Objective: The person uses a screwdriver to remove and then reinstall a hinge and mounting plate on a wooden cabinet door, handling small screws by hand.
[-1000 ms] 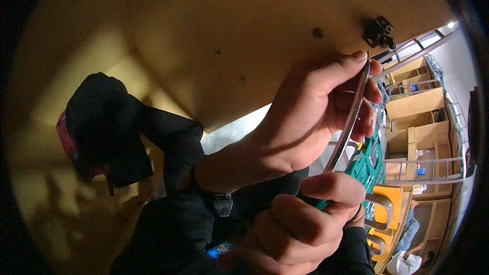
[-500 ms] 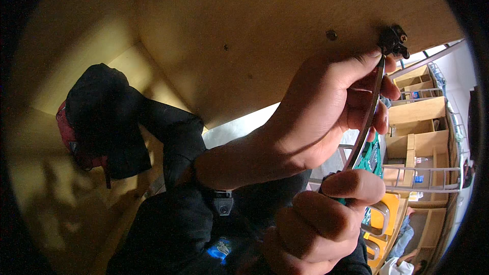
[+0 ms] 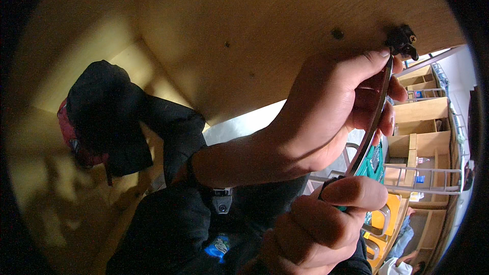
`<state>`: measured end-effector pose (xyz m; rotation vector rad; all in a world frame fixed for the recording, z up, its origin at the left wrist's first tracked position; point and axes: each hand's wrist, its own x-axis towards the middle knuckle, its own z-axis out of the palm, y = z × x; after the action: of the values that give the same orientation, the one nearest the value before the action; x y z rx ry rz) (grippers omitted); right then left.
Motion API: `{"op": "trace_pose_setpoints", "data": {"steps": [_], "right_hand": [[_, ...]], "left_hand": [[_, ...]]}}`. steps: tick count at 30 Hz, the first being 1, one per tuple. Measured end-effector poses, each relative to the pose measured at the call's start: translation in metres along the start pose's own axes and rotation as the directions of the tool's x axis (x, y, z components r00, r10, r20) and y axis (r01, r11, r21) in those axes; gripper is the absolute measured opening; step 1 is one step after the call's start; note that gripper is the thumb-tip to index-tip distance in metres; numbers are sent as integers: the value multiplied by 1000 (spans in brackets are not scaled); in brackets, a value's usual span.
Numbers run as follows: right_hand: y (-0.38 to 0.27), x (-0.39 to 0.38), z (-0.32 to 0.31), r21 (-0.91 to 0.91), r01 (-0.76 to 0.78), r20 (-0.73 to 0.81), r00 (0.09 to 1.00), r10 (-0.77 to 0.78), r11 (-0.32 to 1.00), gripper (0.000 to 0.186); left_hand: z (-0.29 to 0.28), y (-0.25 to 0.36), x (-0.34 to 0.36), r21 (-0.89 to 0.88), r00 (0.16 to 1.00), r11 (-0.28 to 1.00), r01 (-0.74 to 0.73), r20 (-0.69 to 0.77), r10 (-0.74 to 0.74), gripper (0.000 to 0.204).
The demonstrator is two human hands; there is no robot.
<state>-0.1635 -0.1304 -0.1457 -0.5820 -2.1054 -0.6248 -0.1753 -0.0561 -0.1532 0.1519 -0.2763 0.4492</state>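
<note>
The long thin tool (image 3: 376,118) is up between the two hands, slanting across in front of the wooden board (image 3: 275,10). Its handle end (image 3: 328,186), dark with a bit of teal, is tucked in the right hand (image 3: 321,219), which is curled tight around it like a fist. The left hand (image 3: 326,107) is higher up. Its thumb and fingers pinch the metal part close to the tip, and the other fingers bend loosely. Holding it at both ends probably keeps such a long, skinny thing from wobbling, and pinching near the tip likely helps aim it. The tip is just beside a black fitting (image 3: 403,43) on the board; I cannot tell if they touch. The fitting has a screw (image 3: 412,38) with a cross on its head.

The board is brown and smooth, with a dark round spot (image 3: 337,34) and a smaller dot (image 3: 227,44). On the left, light and shadow fall on more yellowish wood, next to a black cloth thing (image 3: 99,107) with something red (image 3: 66,125) behind it.

Over on the right is the room: a teal case (image 3: 376,165), a yellow chair (image 3: 393,203), wooden shelves (image 3: 425,114) and metal bed rails (image 3: 425,179). Low in that corner is another person (image 3: 392,266) in a white top.
</note>
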Motion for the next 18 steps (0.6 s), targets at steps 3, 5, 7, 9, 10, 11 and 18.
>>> {"op": "trace_pose_setpoints", "data": {"steps": [3,5,7,9,10,11,18], "right_hand": [[4,11,-1,-12,5,-10,1000,-5,1000,13],[2,5,-4,-15,8,-13,1000,-8,1000,13],[1,4,-3,-13,1,-19,1000,-1,1000,14],[1,4,-2,-15,-4,-16,1000,3,1000,14],[0,5,-3,-14,-2,-17,1000,2,1000,14],[0,5,-4,-18,-1,-21,1000,1,1000,14],[-2,1,5,-8,-24,10,1000,25,1000,16]], "left_hand": [[5,-5,2,15,1000,1000,-9,8,8,31],[6,-6,4,21,1000,1000,-5,0,5,32],[4,-3,3,18,1000,1000,-2,-11,3,32],[4,-2,1,27,1000,1000,-12,-21,12,32],[4,-3,1,32,1000,999,-14,-22,15,33],[6,-4,1,34,1000,999,-17,-18,18,33],[-4,5,-4,13,1000,1000,-26,-10,26,32]]}}
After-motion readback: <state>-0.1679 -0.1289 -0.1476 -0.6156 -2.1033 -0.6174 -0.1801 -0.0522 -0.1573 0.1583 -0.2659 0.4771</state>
